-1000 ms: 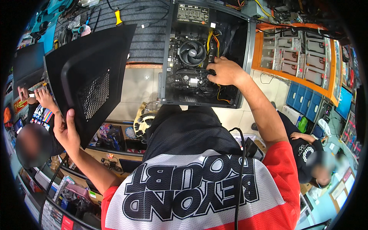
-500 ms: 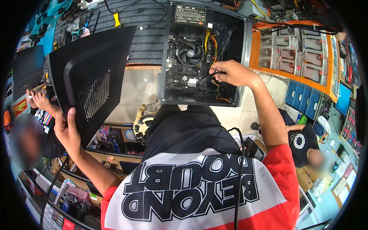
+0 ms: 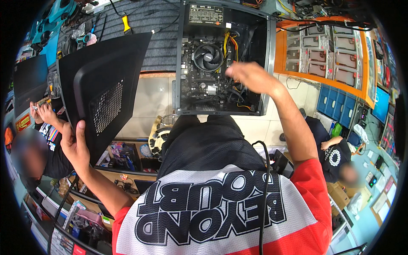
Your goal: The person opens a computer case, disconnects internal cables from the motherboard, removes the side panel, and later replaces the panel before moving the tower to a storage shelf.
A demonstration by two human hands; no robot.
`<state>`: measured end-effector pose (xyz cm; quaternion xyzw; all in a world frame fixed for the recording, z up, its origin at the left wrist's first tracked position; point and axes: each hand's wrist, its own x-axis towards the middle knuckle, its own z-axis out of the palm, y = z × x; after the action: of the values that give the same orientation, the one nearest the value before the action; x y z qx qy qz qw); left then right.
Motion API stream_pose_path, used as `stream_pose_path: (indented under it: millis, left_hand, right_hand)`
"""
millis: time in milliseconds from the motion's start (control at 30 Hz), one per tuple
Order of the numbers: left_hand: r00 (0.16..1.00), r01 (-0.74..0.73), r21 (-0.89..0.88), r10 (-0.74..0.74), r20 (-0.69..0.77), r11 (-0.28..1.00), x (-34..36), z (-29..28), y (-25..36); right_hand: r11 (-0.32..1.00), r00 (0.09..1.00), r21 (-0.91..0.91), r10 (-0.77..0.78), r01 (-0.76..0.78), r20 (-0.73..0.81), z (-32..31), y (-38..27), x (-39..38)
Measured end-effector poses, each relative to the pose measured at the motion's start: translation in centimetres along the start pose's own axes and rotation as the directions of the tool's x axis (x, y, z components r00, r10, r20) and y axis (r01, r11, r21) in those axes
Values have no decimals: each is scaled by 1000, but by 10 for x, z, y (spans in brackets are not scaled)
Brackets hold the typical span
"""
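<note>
My left hand (image 3: 76, 144) grips the lower edge of a black computer side panel (image 3: 131, 63), thumb over its face, near a honeycomb vent. The panel stands tilted in the air at my left. In front of me is an open computer case (image 3: 270, 51). Inside are a motherboard (image 3: 192, 83), a round cooling fan (image 3: 208, 57), a power supply (image 3: 206, 15) and yellow cables (image 3: 226, 42). Over the case's right part hovers my right hand (image 3: 253, 78), smeared by motion. Its fingers point toward the fan; whether they hold anything is unclear.
A yellow-handled tool (image 3: 126, 24) and a cable plug lie on the ribbed grey mat (image 3: 163, 51). An orange-framed display cabinet (image 3: 278, 46) stands right of the case. One person (image 3: 55, 157) is at far left, another (image 3: 327, 144) at right. A stool (image 3: 158, 136) is near my legs.
My right hand has lifted away from the dark cables in the case, which it was pinching, and moved slightly up. The left hand still holds the panel, nearly unmoved.
</note>
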<state>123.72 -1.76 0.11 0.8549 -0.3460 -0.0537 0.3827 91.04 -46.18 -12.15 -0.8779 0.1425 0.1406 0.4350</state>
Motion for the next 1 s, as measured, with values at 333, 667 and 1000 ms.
stream_pose_path:
  millis: [333, 667, 1000]
  left_hand:
    - [999, 54, -89, -54, 4, 995, -4, 12, -16]
    - [993, 110, -42, -107, 56, 993, -5, 12, -13]
    - [995, 98, -30, -97, 28, 995, 0, 15, -8]
  right_hand:
    - [683, 979, -730, 165, -27, 119, 43, 36, 10]
    - [709, 966, -694, 246, -122, 82, 18, 30, 18]
    - [812, 974, -550, 97, -195, -203, 16, 34, 46]
